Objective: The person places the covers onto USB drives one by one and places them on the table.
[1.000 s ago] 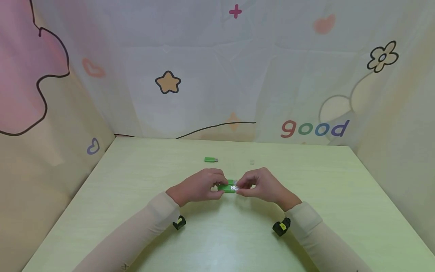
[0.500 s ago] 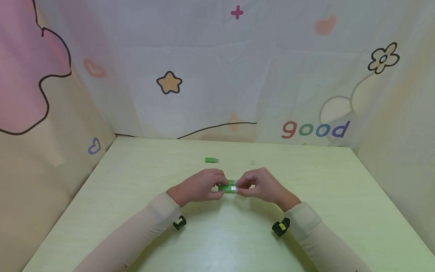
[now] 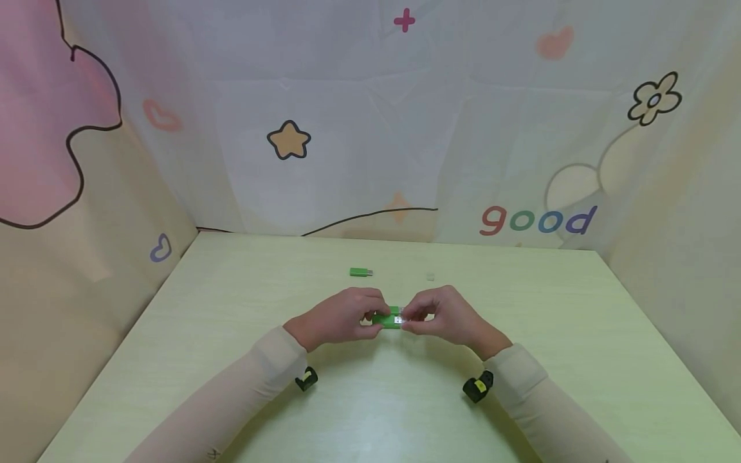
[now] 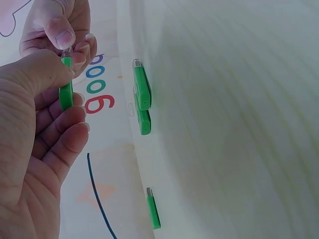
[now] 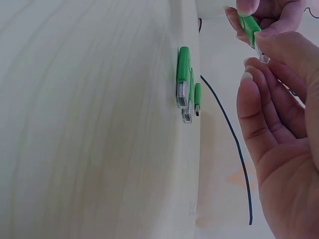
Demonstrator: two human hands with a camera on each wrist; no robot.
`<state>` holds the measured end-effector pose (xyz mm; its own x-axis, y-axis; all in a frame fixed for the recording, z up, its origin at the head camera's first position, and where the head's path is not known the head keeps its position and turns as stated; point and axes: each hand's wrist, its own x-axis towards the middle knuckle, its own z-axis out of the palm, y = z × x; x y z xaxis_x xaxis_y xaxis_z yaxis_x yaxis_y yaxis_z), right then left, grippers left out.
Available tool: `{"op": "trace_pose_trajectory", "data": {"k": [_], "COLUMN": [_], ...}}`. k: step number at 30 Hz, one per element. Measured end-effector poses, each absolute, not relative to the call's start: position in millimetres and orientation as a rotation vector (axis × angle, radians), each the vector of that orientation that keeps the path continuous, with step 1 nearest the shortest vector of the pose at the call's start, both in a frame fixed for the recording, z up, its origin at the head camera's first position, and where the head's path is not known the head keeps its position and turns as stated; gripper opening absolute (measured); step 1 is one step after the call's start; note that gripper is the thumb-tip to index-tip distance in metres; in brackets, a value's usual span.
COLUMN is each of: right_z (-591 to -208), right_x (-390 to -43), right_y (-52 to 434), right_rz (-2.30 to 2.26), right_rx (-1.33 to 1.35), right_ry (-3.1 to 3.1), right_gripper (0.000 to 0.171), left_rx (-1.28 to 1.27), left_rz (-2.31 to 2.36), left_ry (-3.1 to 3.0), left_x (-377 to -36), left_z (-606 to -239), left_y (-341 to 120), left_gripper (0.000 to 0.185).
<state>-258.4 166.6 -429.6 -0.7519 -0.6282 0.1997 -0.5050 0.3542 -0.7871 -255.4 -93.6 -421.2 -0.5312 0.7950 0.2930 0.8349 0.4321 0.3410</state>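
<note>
In the head view my left hand pinches the body of a green USB stick between thumb and fingers. Facing it, my right hand pinches the stick's metal plug end, where a clear cap shows at the fingertips in the right wrist view. The stick is held up above the table. Below it, two more green USB sticks with clear caps, a nearer one and one behind, lie side by side on the table.
Farther back on the pale table lies an uncapped green USB stick. To its right is a small loose clear cap. A printed cloth hangs behind the table and along its sides.
Both hands stay almost in place. The right fingertips now sit slightly closer to the green body, so a bit less of the metal plug shows.
</note>
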Motion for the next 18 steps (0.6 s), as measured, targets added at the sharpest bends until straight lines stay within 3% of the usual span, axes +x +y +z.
{"op": "trace_pose_trajectory", "data": {"k": [18], "right_z": [-429.4], "right_x": [-257.8], "right_y": [166.6], "right_rz": [-1.362], "right_rx": [-1.073], "right_ry": [2.471], "right_gripper": [0.010], "left_rx": [-1.477], "left_rz": [-0.675], "left_ry": [-2.593], "left_x": [-254.8], "left_z": [-420.1], "left_y": [-92.4], "left_gripper": [0.016]}}
